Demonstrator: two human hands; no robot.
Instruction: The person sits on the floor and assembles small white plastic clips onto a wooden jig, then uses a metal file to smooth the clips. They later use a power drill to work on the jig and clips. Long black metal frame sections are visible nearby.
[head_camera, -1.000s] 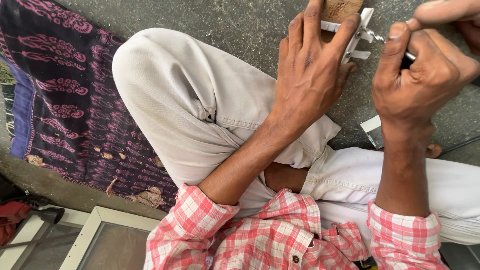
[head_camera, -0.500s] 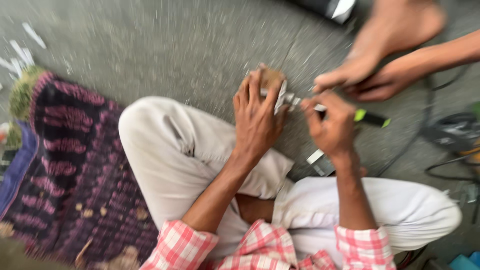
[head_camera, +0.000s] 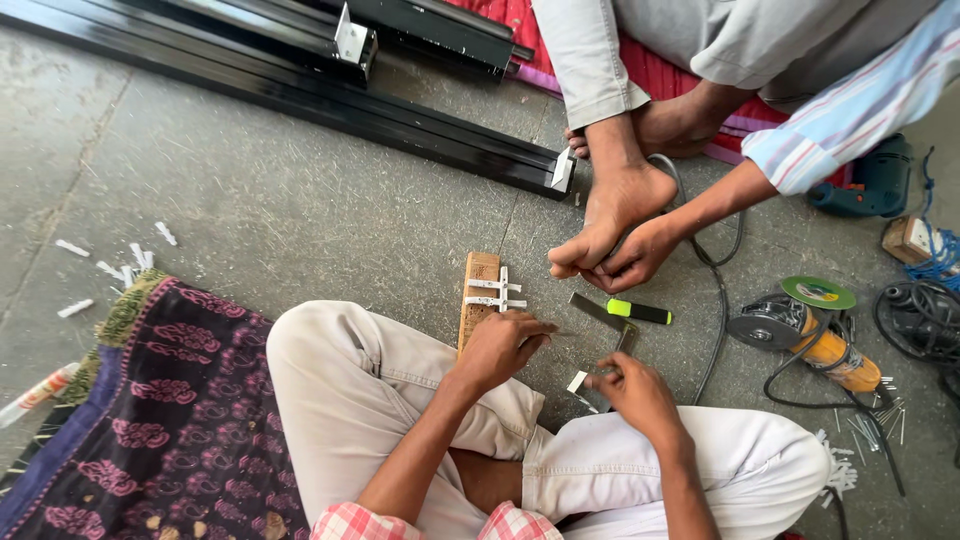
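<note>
Seated cross-legged on the concrete floor (head_camera: 300, 210). Our left hand (head_camera: 500, 345) rests on the near end of a wooden block (head_camera: 478, 300), fingers curled; we cannot tell whether it pinches anything. The block's long axis runs straight away from us, white plastic pieces (head_camera: 495, 290) lying across its far end. Our right hand (head_camera: 630, 390) pinches a small metal bracket (head_camera: 590, 385) low on the floor, just right of the block. A green-handled knife (head_camera: 625, 312) lies beyond the right hand, nearer that hand than the left. A co-worker's hand (head_camera: 640, 255) touches their own foot (head_camera: 610, 215), apart.
</note>
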